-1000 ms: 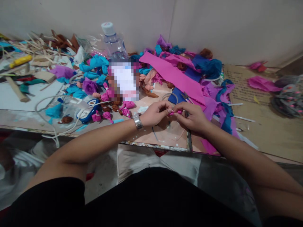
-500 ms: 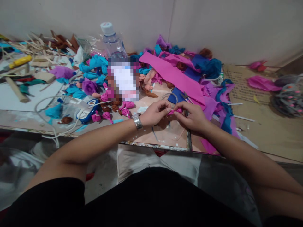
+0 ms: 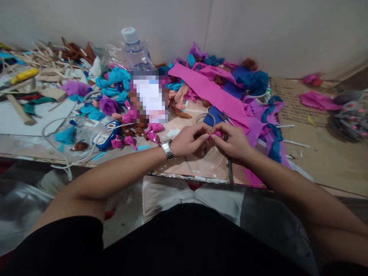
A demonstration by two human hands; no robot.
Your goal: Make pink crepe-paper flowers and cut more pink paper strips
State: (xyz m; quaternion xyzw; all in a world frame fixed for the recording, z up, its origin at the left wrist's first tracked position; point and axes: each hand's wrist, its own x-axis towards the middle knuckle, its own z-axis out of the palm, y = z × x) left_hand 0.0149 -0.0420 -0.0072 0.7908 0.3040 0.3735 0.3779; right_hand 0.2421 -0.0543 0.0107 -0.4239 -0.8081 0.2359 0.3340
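A small crumpled piece of pink crepe paper [image 3: 217, 134] sits between my hands, just above the table. My left hand [image 3: 189, 141], with a metal watch [image 3: 167, 149] on its wrist, pinches its left end between thumb and forefinger. The fingers of my right hand [image 3: 234, 142] are closed around its other side and hide part of it. Behind my hands lie a coil of pale wire [image 3: 204, 115], a blue paper piece [image 3: 212, 115] and scissors [image 3: 224, 117]. A long pink paper strip [image 3: 211, 96] stretches beyond them.
Left of my hands lie several twisted paper flowers [image 3: 130, 142], a blue-and-white device [image 3: 107, 136] and a white cable [image 3: 61, 153]. A water bottle [image 3: 136, 51] stands behind a blurred phone [image 3: 150, 97]. Wooden sticks [image 3: 43, 57] pile up far left; cardboard [image 3: 324, 165] covers the right.
The pink paper has turned a little in my fingers, with its bunched part now more against my right hand. My left fingers have shifted slightly; the table things stay put.
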